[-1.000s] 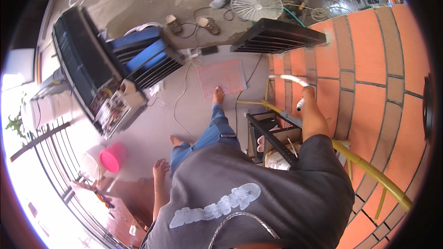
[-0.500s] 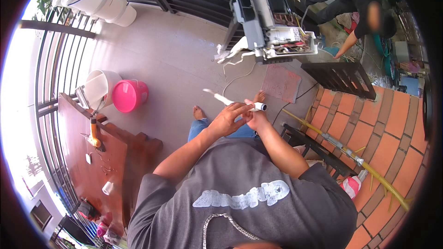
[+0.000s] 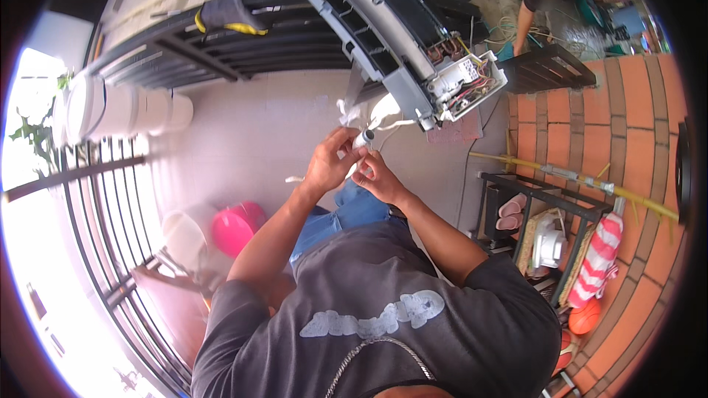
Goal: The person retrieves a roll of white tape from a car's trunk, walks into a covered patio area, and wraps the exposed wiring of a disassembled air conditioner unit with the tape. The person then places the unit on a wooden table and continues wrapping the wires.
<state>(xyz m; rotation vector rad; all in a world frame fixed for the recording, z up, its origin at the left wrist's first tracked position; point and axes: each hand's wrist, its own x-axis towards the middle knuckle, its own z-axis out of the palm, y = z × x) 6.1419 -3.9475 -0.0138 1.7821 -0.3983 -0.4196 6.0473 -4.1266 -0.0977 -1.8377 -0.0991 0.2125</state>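
My left hand (image 3: 330, 160) grips a short white hose (image 3: 359, 143) with a dark round open end tilted up. Curled close below it, the fingers of my right hand (image 3: 378, 179) pinch at the lower part of the same hose, which is largely hidden behind both hands. A pale thin tip pokes out left of my left wrist. Just ahead, an opened air conditioner indoor unit (image 3: 404, 77) shows its bare wiring and copper pipes at the near end. White tubing (image 3: 389, 112) hangs from that end, close to the hose.
A black slatted railing (image 3: 228, 55) with a grey and yellow glove (image 3: 230, 15) runs behind. White buckets (image 3: 122, 109) and a pink bucket (image 3: 237, 228) stand left. A black shoe rack (image 3: 546, 195) is at right by a brick-tiled surface (image 3: 638, 96). Another person's arm (image 3: 524, 28) reaches down at upper right.
The view has shifted, bringing the air conditioner unit nearer my hands. Both hands have moved forward with the hose, whose dark end now points up instead of right.
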